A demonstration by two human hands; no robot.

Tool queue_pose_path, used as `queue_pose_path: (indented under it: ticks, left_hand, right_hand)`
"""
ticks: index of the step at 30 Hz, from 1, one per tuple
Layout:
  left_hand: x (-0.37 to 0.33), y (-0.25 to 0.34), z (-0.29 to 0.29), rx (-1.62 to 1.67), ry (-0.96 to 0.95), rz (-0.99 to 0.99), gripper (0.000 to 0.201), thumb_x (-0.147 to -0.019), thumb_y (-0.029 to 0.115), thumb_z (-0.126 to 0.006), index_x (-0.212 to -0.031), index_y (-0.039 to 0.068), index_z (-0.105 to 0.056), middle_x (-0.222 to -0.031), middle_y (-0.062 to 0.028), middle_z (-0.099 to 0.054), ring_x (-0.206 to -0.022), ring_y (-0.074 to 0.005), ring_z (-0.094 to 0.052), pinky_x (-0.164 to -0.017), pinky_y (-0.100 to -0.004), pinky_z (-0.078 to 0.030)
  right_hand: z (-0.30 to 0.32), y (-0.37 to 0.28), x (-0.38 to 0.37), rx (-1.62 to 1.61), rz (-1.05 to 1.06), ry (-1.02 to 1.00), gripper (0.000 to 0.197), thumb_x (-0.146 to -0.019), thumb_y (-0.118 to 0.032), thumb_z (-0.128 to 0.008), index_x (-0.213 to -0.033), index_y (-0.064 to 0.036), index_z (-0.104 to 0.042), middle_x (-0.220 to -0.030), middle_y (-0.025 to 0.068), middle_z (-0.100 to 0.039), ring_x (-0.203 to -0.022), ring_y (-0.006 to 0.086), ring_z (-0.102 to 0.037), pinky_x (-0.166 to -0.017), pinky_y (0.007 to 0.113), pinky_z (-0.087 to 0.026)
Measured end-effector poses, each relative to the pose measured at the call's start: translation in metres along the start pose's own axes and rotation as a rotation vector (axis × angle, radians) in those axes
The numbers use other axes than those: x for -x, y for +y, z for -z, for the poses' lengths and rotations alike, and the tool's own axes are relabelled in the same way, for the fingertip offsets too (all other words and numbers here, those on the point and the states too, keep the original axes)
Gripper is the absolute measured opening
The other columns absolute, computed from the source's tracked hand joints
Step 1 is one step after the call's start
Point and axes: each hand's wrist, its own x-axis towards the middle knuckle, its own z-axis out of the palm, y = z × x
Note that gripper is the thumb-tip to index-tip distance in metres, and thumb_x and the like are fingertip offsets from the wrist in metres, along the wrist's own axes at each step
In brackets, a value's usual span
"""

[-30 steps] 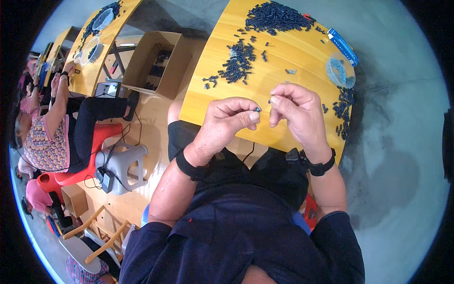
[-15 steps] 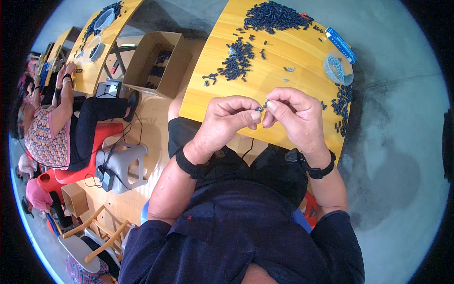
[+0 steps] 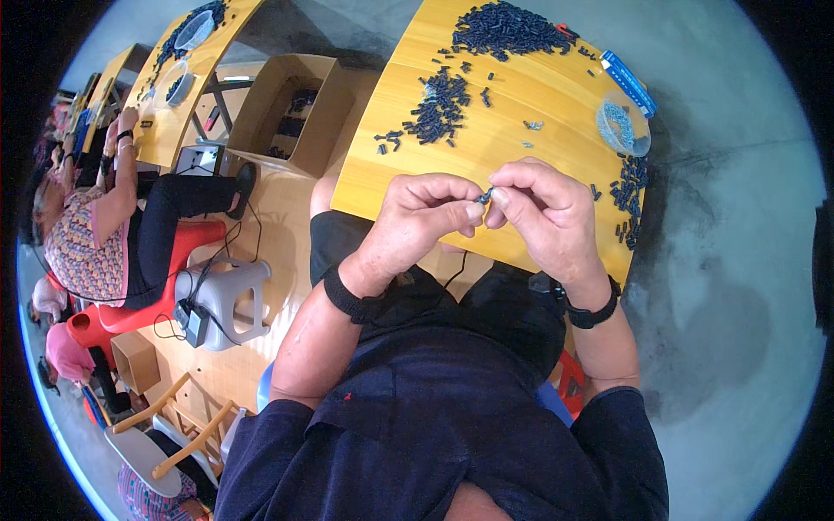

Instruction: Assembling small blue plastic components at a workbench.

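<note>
Fingers of both hands pinched on one small dark part (image 3: 483,196); clear bowl (image 3: 622,124) of small pieces nearby.

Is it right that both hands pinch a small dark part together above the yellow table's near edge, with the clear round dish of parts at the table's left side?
Not quite: the clear round dish sits at the right side of the yellow table, as the head view shows. Left hand and right hand do pinch the small dark part.

Assembly workshop, wooden worktables (image 3: 521,161) heaped with small dark parts (image 3: 508,28), seated co-workers (image 3: 82,234)
</note>
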Motion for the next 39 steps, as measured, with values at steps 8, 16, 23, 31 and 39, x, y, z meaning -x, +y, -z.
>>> queue_pose_path:
  ticks: [8, 16, 23, 31, 39]
  left_hand:
    - [-0.001, -0.001, 0.000, 0.003, -0.027, 0.002, 0.013, -0.085, 0.005, -0.064, -0.094, -0.003, -0.065, -0.083, -0.0055, -0.065, -0.071, -0.0114, -0.060, -0.067, -0.0242, -0.050]
    - [-0.003, 0.000, 0.001, 0.020, -0.051, 0.050, 0.012, -0.086, 0.006, -0.062, -0.094, -0.003, -0.065, -0.080, -0.0064, -0.065, -0.071, -0.0121, -0.060, -0.067, -0.0249, -0.050]
    - [-0.007, -0.002, 0.003, 0.038, -0.069, 0.047, 0.012, -0.086, 0.007, -0.062, -0.093, -0.003, -0.064, -0.079, -0.0061, -0.065, -0.070, -0.0122, -0.060, -0.068, -0.0253, -0.050]
    - [-0.010, -0.001, 0.004, 0.033, -0.063, 0.091, 0.012, -0.086, 0.007, -0.062, -0.093, -0.002, -0.064, -0.078, -0.0060, -0.065, -0.070, -0.0125, -0.060, -0.068, -0.0255, -0.049]
    - [-0.012, -0.004, 0.005, 0.068, -0.086, 0.064, 0.012, -0.086, 0.006, -0.061, -0.094, -0.003, -0.064, -0.078, -0.0063, -0.065, -0.070, -0.0125, -0.060, -0.067, -0.0257, -0.049]
  right_hand:
    - [0.003, -0.002, -0.001, 0.089, 0.041, -0.053, 0.009, -0.085, 0.006, -0.055, -0.091, 0.0042, -0.061, -0.082, 0.0079, -0.057, -0.066, 0.0110, -0.060, -0.058, 0.022, -0.049]
    - [0.007, -0.003, -0.005, 0.103, 0.094, -0.092, 0.011, -0.084, 0.007, -0.054, -0.090, 0.0031, -0.062, -0.080, 0.0084, -0.058, -0.066, 0.0122, -0.060, -0.058, 0.023, -0.049]
    - [0.010, -0.004, -0.008, 0.164, 0.135, -0.125, 0.012, -0.084, 0.007, -0.055, -0.091, 0.0024, -0.063, -0.082, 0.0097, -0.060, -0.067, 0.0141, -0.061, -0.058, 0.024, -0.050]
    - [0.014, 0.001, -0.010, 0.159, 0.167, -0.101, 0.011, -0.082, 0.008, -0.055, -0.090, 0.0023, -0.062, -0.079, 0.0093, -0.059, -0.065, 0.0135, -0.060, -0.056, 0.025, -0.047]
    - [0.014, 0.003, -0.013, 0.177, 0.167, -0.109, 0.011, -0.082, 0.008, -0.056, -0.089, 0.0022, -0.062, -0.078, 0.0090, -0.059, -0.063, 0.0139, -0.059, -0.056, 0.025, -0.047]
